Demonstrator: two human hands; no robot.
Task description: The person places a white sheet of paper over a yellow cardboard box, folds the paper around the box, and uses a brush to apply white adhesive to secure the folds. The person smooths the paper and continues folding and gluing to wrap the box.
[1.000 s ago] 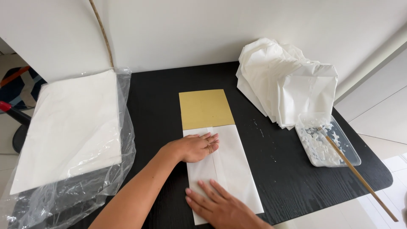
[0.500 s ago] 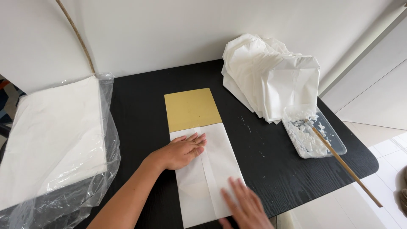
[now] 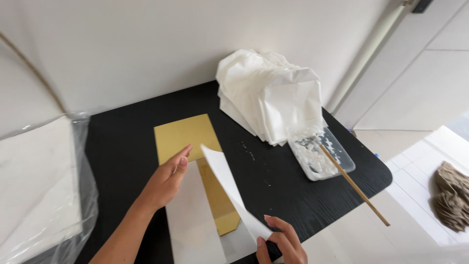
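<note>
My right hand (image 3: 282,240) pinches the near right edge of the white paper (image 3: 229,190), fingers closed on it, lifting that flap up over the gold card (image 3: 188,137) in the middle of the black table (image 3: 273,181). My left hand (image 3: 166,178) rests flat, fingers loosely together, pressing the paper's left half down. One side lies folded; I judge this flap unfinished, and the glue tray (image 3: 320,156) sits far right.

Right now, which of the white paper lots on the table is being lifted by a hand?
The white sheet over the gold card, its right flap raised by the right hand. The folded pile and the plastic-wrapped stack lie untouched.
</note>
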